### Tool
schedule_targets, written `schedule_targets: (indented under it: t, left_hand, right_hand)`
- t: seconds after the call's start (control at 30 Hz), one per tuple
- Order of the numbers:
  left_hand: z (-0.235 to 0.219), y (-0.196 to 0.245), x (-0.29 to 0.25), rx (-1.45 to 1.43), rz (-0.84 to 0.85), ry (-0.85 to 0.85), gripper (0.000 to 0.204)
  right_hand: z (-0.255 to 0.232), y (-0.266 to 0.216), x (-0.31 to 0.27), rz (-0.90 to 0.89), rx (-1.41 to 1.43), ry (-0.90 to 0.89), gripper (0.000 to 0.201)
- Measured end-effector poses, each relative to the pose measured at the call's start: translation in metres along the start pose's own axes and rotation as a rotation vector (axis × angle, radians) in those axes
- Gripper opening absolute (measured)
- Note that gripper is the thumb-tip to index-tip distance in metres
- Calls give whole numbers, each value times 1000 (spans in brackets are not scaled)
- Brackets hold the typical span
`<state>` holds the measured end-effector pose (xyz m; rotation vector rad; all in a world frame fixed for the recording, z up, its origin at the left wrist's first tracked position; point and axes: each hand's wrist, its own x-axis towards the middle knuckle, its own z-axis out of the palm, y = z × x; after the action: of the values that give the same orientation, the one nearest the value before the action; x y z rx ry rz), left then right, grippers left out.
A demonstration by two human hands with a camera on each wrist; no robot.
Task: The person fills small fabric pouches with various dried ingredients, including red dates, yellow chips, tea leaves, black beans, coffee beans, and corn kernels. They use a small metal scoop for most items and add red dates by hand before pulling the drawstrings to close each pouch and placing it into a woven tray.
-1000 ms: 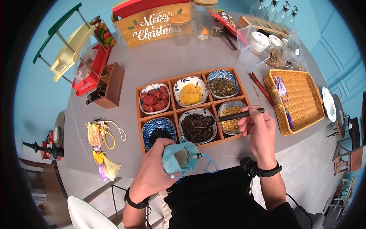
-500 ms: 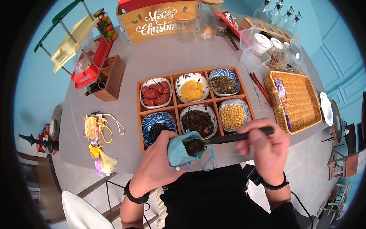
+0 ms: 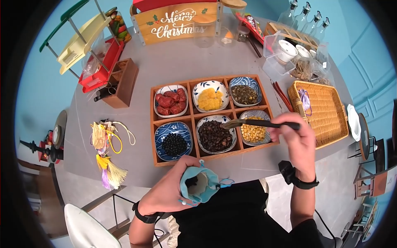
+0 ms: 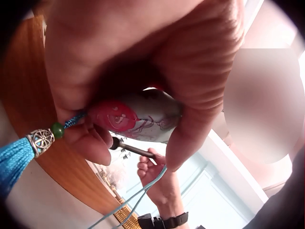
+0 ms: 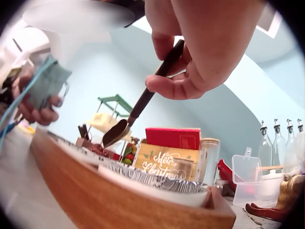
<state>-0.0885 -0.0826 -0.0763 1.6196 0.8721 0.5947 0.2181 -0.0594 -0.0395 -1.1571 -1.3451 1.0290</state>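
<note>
Spoon over bean dish, pouch gripped, sign reads "Merry Christmas"

Hands apart. Left hand [image 3: 165,190], lower centre of the frame, fingers wrapped round the blue pouch [image 3: 212,182]; mouth open, dark bits inside. Right hand [image 3: 298,144], right of centre, pinches the black handle of the spoon [image 3: 264,123]; its bowl hangs over the upper right edge of the dish of brown beans [image 3: 215,136].

Wood tray [image 3: 163,163], mid-frame, six compartments. Top row, left to right: red fruit [image 3: 170,102], yellow pieces [image 3: 210,99], dried leaves [image 3: 244,95]. Bottom row: black beans [image 3: 173,144], brown beans, yellow kernels [image 3: 252,133].

Writing: white "Merry Christmas" on the wooden sign [image 3: 178,35], top centre. Red packet [image 3: 254,29], upper right, has pale characters, too small to read. Tassels [image 3: 109,173] lower left, basket [image 3: 324,115] right.
</note>
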Motion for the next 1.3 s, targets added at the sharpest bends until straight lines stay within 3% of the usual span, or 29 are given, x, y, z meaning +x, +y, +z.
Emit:
schedule_targets:
  t: [0.2, 0.23, 0.4, 0.57, 0.63, 0.7, 0.9, 0.97, 1.1, 1.3]
  left_hand:
    - [11, 16, 18, 229, 93, 71, 65]
    - [12, 20, 19, 263, 38, 6, 64]
    - [13, 30, 29, 383, 1, -116, 59]
    - [14, 38, 41, 485, -150, -186, 65]
    - [14, 38, 41, 496, -163, -179, 65]
    - [15, 38, 42, 510, -177, -185, 64]
    - [13, 31, 36, 464, -78, -80, 65]
    - [8, 21, 30, 367, 100, -8, 64]
    - [4, 18, 11, 171, -95, 126, 64]
    - [9, 13, 13, 118, -124, 261, 49]
  right_hand:
    - [20, 20, 18, -5, -31, -137, 20]
    - [17, 21, 19, 86, -82, -186, 20]
    - [10, 21, 25, 56, -69, -181, 19]
    - [9, 25, 23, 12, -118, -207, 19]
    - [9, 28, 18, 164, -87, -126, 18]
    - [15, 38, 13, 198, -41, -82, 18]
    - [28, 48, 9, 268, 140, 90, 23]
    - [28, 48, 10, 295, 197, 164, 22]
    - [25, 48, 11, 263, 266, 207, 23]
    - [16, 39, 14, 181, 294, 241, 23]
